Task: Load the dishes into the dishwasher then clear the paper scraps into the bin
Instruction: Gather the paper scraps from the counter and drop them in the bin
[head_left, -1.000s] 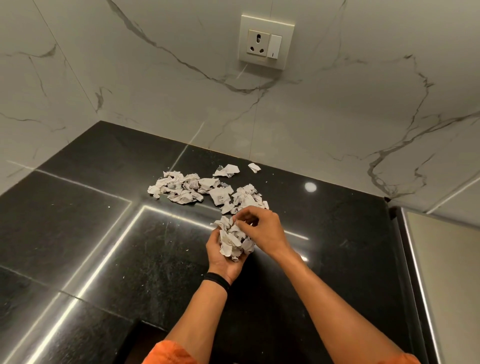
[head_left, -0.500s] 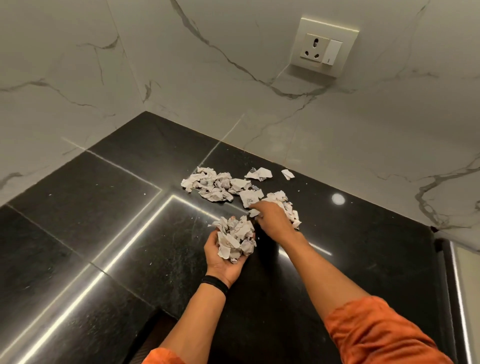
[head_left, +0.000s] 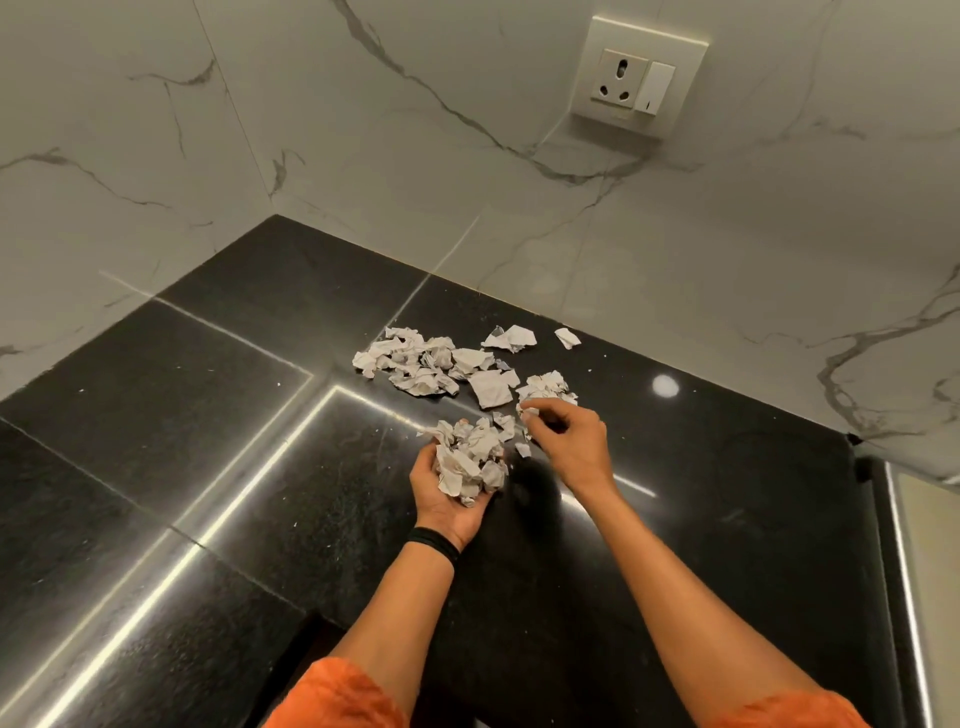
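Note:
My left hand (head_left: 445, 512) lies palm up just above the black counter (head_left: 208, 426) and cups a heap of crumpled white paper scraps (head_left: 470, 457). Just right of it, my right hand (head_left: 571, 441) pinches a small scrap (head_left: 529, 413) between thumb and fingertips, at the near edge of a little scrap pile (head_left: 548, 385). A tiny piece (head_left: 522, 449) sits between my two hands. Further back, a wider spread of scraps (head_left: 421, 366) lies on the counter, with two loose pieces (head_left: 511, 338) nearer the wall. No dishes, dishwasher or bin are in view.
Marble walls meet in a corner behind the counter, with a wall socket (head_left: 636, 85) high on the right. A metal-edged surface (head_left: 914, 571) borders the counter on the right. A dark gap (head_left: 311, 644) opens at the counter's near edge by my left sleeve.
My right hand reached out to the small pile behind my left hand, then drew back a little with a scrap pinched. My left hand stayed cupped with its heap.

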